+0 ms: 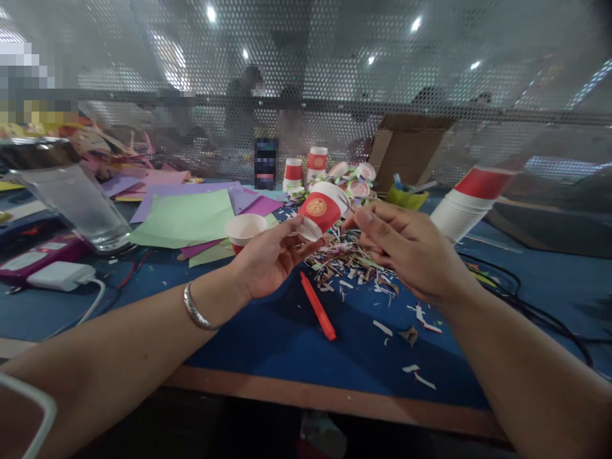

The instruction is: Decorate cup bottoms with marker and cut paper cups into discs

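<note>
My left hand (280,258) is closed round the lower end of a red and white paper cup (321,209), which it holds tilted above the table. The cup bears a round gold emblem. Close to the cup's rim, my right hand (399,245) is closed, thumb against the fingers. Something thin and dark shows at its fingertips by the cup, too small to name. Left of the held cup stands another paper cup (245,228), partly hidden by my left hand. A red marker (318,307) lies on the blue table between my forearms.
Paper scraps (354,255) are heaped beneath my hands. Coloured paper sheets (186,220) and a glass jar (76,197) are on the left. A leaning stack of paper cups (471,201) and black cables (535,312) are on the right. Behind are a cardboard box (406,153) and a perforated screen.
</note>
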`<state>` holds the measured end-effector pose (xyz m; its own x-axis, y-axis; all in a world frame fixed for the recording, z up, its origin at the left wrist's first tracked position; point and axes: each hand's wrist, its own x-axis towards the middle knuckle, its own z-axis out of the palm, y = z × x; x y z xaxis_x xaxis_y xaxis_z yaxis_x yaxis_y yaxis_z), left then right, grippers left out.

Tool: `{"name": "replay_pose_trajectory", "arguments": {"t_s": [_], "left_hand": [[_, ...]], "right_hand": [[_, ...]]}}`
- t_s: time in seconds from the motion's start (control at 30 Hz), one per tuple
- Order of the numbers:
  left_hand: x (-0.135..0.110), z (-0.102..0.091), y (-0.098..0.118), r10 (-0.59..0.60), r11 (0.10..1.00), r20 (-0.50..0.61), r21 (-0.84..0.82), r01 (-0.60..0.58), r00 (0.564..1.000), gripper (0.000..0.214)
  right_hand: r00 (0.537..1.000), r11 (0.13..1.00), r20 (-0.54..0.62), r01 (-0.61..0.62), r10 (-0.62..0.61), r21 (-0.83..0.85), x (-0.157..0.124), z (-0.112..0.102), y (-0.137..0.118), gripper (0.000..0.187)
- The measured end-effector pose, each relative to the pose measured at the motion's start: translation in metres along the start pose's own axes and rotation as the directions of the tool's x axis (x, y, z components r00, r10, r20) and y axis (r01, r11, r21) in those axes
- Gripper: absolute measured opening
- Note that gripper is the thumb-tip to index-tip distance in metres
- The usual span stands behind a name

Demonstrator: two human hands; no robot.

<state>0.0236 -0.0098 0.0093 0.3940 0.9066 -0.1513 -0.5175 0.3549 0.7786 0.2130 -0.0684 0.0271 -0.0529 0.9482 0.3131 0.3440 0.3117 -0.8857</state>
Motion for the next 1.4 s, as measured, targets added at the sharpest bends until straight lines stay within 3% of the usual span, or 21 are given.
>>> {"name": "replay_pose_trajectory", "arguments": {"t_s": [0.13, 0.33, 0.53, 0.83, 1.2, 1.4], "left_hand": [[0.001, -0.001, 0.001, 0.009, 1.0, 0.051, -0.008, -0.008, 0.999, 0.024], [0.002, -0.002, -0.001, 0.027, 0.999, 0.115, -0.023, -0.025, 0.993, 0.026], [0.002, -0.004, -0.003, 0.062, 0.998, 0.139, -0.026, -0.059, 0.988, 0.024], [-0.001, 0.002, -0.004, 0.204, 0.979, 0.077, -0.049, -0.2, 0.976, 0.023], [-0.001, 0.0, -0.01, 0.307, 0.951, 0.11, -0.018, -0.307, 0.945, 0.003], [-0.003, -0.001, -0.013, 0.394, 0.917, 0.13, 0.015, -0.399, 0.91, 0.024]], "right_hand": [[0.987, 0.992, 0.111, -0.119, 0.113, 0.041, -0.001, 0.005, 0.0, 0.047], [0.965, 0.969, 0.137, -0.235, 0.224, 0.072, -0.001, 0.011, 0.0, 0.049], [0.957, 0.956, 0.139, -0.27, 0.253, 0.12, -0.002, 0.011, -0.001, 0.042], [0.946, 0.936, 0.139, -0.313, 0.293, 0.161, -0.002, 0.011, -0.007, 0.035], [0.939, 0.925, 0.132, -0.338, 0.318, 0.174, -0.003, 0.011, -0.013, 0.035], [0.937, 0.923, 0.126, -0.344, 0.325, 0.171, -0.002, 0.011, -0.012, 0.034]]}}
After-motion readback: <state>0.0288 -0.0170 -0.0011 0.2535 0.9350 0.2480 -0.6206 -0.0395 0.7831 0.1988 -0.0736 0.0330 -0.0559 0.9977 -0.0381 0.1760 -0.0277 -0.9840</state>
